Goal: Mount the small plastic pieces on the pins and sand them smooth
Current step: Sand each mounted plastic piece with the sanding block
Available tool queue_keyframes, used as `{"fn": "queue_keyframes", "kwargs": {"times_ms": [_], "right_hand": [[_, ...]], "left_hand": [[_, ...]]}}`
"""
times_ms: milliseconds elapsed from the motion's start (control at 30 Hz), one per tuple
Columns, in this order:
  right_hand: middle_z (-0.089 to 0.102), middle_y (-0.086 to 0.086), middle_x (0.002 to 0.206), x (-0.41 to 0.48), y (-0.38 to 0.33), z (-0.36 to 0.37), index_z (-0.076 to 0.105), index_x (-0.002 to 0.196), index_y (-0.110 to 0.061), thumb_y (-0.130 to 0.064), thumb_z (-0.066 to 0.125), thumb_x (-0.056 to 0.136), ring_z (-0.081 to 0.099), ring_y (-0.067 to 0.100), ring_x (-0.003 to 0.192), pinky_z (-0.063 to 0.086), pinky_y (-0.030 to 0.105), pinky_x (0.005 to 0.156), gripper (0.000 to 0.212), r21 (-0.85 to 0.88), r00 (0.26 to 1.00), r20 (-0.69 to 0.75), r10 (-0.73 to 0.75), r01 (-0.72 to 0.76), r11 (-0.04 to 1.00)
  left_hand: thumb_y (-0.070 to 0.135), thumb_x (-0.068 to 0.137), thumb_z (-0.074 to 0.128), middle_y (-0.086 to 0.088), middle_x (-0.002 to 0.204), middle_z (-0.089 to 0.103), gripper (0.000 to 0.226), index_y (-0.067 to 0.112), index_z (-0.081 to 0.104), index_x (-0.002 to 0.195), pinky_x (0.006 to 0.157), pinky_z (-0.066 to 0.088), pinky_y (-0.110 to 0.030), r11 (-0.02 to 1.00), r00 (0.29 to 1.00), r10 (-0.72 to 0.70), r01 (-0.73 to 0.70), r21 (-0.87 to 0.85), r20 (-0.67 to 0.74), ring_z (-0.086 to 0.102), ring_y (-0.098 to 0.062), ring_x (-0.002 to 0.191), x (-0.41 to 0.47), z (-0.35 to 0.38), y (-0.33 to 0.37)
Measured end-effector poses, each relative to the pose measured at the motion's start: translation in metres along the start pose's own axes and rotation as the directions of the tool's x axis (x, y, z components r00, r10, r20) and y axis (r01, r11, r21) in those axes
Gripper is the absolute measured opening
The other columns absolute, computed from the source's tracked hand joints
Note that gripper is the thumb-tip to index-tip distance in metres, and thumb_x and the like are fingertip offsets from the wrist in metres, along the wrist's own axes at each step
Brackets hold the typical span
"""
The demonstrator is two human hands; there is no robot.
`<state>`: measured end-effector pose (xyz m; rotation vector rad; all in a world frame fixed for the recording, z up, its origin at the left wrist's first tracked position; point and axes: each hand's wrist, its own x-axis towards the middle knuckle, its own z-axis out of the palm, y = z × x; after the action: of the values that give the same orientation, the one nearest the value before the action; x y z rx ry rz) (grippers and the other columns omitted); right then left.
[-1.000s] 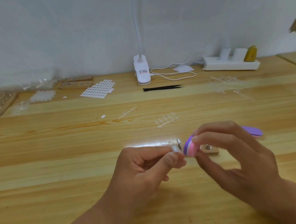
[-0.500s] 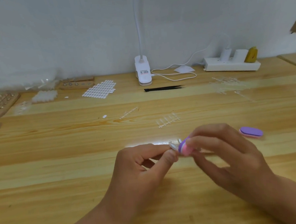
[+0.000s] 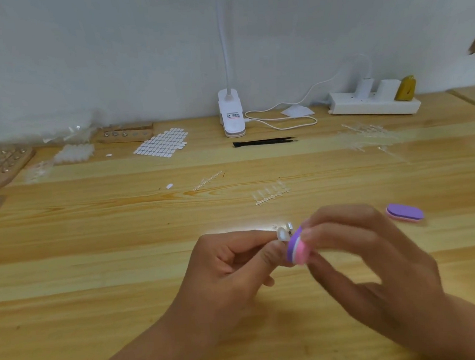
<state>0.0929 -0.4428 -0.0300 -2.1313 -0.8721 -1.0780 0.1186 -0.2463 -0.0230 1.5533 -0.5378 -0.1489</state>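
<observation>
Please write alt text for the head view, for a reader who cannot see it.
Above a wooden table, the left hand pinches a small plastic piece while the right hand holds a purple and pink sanding block beside it. A second sanding block, black tweezers and a clip lamp are farther back.

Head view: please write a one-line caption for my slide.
Left hand pinches a small plastic piece while the right hand holds a purple-and-pink sanding block next to it, above the wooden table.

Left hand (image 3: 231, 267) pinches plastic piece (image 3: 282, 235); right hand (image 3: 371, 260), blurred, grips sanding block (image 3: 297, 248).
</observation>
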Motion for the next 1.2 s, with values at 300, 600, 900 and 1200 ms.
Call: {"fn": "queue_keyframes", "kwargs": {"times_ms": [300, 600, 900, 1200], "right_hand": [[0.061, -0.001, 0.116, 0.000, 0.006, -0.004, 0.060, 0.116, -0.012, -0.007, 0.062, 0.096, 0.062, 0.012, 0.109, 0.045, 0.021, 0.096, 0.021, 0.010, 1.000, 0.015, 0.017, -0.017, 1.000], [0.054, 0.003, 0.077, -0.003, -0.001, -0.016, 0.055, 0.106, -0.027, -0.019, 0.033, 0.085, 0.048, 0.022, 0.066, 0.041, 0.035, 0.062, 0.031, 0.306, 0.889, 0.242, 0.389, -0.450, 0.839], [0.044, -0.026, 0.086, 0.003, -0.002, -0.003, 0.070, 0.101, -0.013, -0.025, 0.061, 0.094, 0.045, -0.010, 0.072, 0.032, 0.003, 0.068, 0.016, 0.087, 0.941, 0.204, 0.271, -0.293, 0.952], [0.054, -0.023, 0.085, 0.003, -0.005, 0.001, 0.069, 0.088, -0.010, -0.020, 0.062, 0.092, 0.051, -0.016, 0.077, 0.034, -0.001, 0.070, 0.013, 0.050, 0.945, 0.075, 0.317, -0.321, 0.946]], "left_hand": [[0.032, 0.080, 0.064, -0.009, 0.075, 0.075, 0.023, 0.014, 0.078, 0.085, 0.057, 0.052, -0.024, 0.991, 0.997, -0.078, 0.080, -0.104, 0.027, 0.074, -0.023, 0.075, -0.001, -0.003, -0.001], [0.034, 0.084, 0.059, -0.002, 0.071, 0.068, 0.025, 0.014, 0.073, 0.080, 0.052, 0.048, -0.024, 0.982, 0.983, -0.106, 0.127, -0.139, 0.150, 0.064, -0.013, 0.068, 0.003, 0.000, -0.001], [0.037, 0.079, 0.071, 0.002, 0.080, 0.070, 0.017, 0.024, 0.078, 0.089, 0.053, 0.046, -0.022, 0.988, 0.987, -0.107, 0.119, -0.102, 0.117, 0.057, -0.004, 0.062, 0.003, 0.001, -0.008], [0.028, 0.064, 0.085, -0.003, 0.086, 0.075, 0.039, 0.027, 0.072, 0.101, 0.066, 0.053, -0.024, 0.998, 0.998, -0.041, 0.042, -0.044, 0.037, 0.068, -0.014, 0.076, 0.002, 0.001, 0.000]]}}
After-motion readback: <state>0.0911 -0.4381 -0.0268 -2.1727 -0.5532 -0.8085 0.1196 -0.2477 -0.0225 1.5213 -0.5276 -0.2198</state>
